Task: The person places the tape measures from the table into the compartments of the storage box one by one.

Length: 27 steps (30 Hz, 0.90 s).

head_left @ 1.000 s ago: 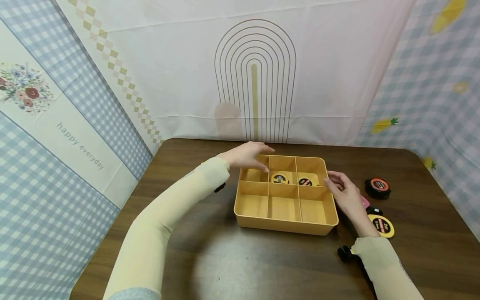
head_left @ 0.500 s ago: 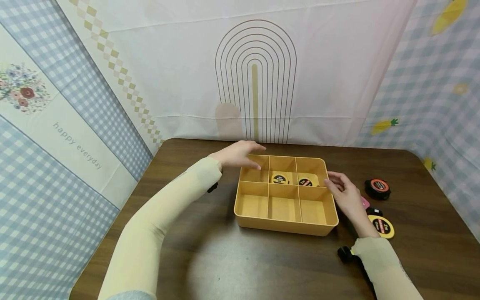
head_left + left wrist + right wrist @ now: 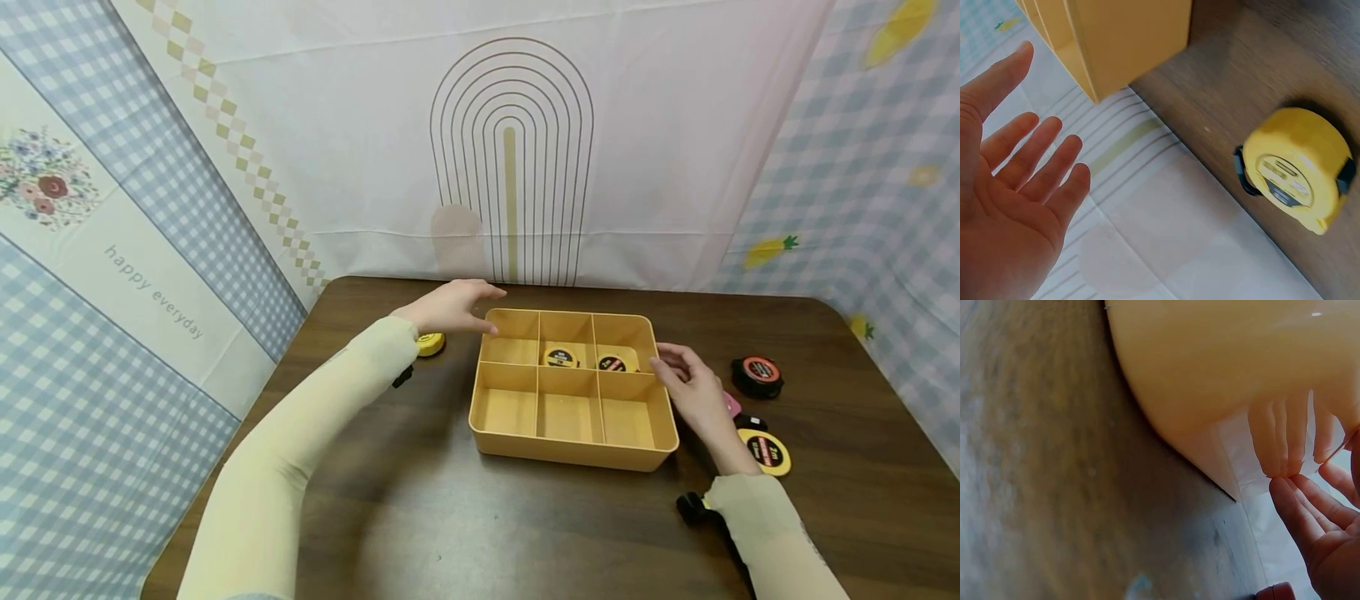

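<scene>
A yellow box (image 3: pixel 576 454) with six compartments stands on the table. Inside, one yellow tape measure (image 3: pixel 561 358) lies in the back middle compartment and another tape measure (image 3: pixel 613 364) in the back right one. My left hand (image 3: pixel 452 307) hovers by the box's back left corner, fingers spread, holding nothing. Below and left of it sits a yellow tape measure (image 3: pixel 1294 169), partly covered by my sleeve in the head view. My right hand (image 3: pixel 693 396) is at the box's right side; in the right wrist view its fingertips (image 3: pixel 1282 484) touch the glossy outer wall.
Right of my right hand lie a black and orange tape measure (image 3: pixel 757 377), a partly hidden pink one (image 3: pixel 732 405) and a yellow one (image 3: pixel 765 452). A patterned cloth (image 3: pixel 360 167) hangs behind the table (image 3: pixel 420 500).
My left hand has drawn left, from over the back left compartment to just outside the box. The yellow tape measure there has come into view. My right hand stays put.
</scene>
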Each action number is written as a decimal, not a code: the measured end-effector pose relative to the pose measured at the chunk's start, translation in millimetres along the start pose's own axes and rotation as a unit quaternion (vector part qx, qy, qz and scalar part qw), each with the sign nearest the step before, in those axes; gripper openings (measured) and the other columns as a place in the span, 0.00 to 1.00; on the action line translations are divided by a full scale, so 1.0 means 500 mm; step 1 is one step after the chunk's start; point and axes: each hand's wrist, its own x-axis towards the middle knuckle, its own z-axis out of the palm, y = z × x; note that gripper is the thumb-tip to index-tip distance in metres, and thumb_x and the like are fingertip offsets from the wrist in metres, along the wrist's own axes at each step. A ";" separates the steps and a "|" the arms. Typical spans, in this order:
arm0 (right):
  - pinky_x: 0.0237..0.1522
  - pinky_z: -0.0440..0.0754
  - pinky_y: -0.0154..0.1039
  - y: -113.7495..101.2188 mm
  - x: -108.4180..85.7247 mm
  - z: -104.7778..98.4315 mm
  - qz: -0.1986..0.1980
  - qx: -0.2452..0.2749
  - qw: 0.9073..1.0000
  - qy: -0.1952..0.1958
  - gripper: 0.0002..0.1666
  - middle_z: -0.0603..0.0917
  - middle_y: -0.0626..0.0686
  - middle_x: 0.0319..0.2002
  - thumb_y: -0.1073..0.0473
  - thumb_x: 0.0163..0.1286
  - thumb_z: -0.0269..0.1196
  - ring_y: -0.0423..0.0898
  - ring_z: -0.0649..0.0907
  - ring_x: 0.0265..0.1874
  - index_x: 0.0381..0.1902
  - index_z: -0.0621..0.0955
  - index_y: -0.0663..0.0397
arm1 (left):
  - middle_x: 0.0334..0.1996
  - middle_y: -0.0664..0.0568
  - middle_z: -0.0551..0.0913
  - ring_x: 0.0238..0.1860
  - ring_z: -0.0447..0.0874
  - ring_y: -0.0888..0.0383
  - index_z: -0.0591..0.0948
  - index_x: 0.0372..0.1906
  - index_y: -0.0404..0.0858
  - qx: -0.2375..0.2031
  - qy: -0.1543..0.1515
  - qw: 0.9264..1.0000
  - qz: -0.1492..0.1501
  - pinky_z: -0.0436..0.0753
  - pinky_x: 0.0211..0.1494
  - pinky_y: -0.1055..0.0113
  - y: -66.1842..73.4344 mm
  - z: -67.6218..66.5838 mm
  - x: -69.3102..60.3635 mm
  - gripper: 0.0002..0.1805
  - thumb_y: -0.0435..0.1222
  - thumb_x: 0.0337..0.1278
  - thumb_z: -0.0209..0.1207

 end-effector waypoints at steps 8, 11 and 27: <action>0.59 0.76 0.62 -0.001 -0.001 0.002 0.015 0.007 1.000 -0.003 0.34 0.76 0.67 0.63 0.41 0.79 0.53 0.63 0.76 0.61 0.71 0.69 0.58 | 0.68 0.47 0.73 0.69 0.70 0.51 0.72 0.72 0.39 -0.003 0.012 1.000 -0.015 0.68 0.72 0.57 -0.023 -0.008 -0.023 0.39 0.50 0.59 0.69; 0.59 0.76 0.62 0.000 0.000 0.002 0.015 0.007 1.000 -0.003 0.35 0.76 0.67 0.63 0.41 0.79 0.53 0.63 0.76 0.61 0.71 0.69 0.58 | 0.68 0.46 0.73 0.69 0.69 0.50 0.72 0.71 0.38 -0.003 0.015 1.000 -0.019 0.67 0.73 0.57 -0.031 -0.013 -0.030 0.38 0.48 0.60 0.70; 0.45 0.75 0.25 -0.009 -0.031 0.014 0.009 0.005 1.000 0.012 0.33 0.78 0.66 0.61 0.43 0.79 0.54 0.61 0.78 0.59 0.69 0.71 0.59 | 0.69 0.47 0.73 0.70 0.68 0.50 0.71 0.72 0.39 -0.005 0.030 0.999 -0.044 0.67 0.73 0.55 -0.076 -0.028 -0.099 0.38 0.47 0.61 0.69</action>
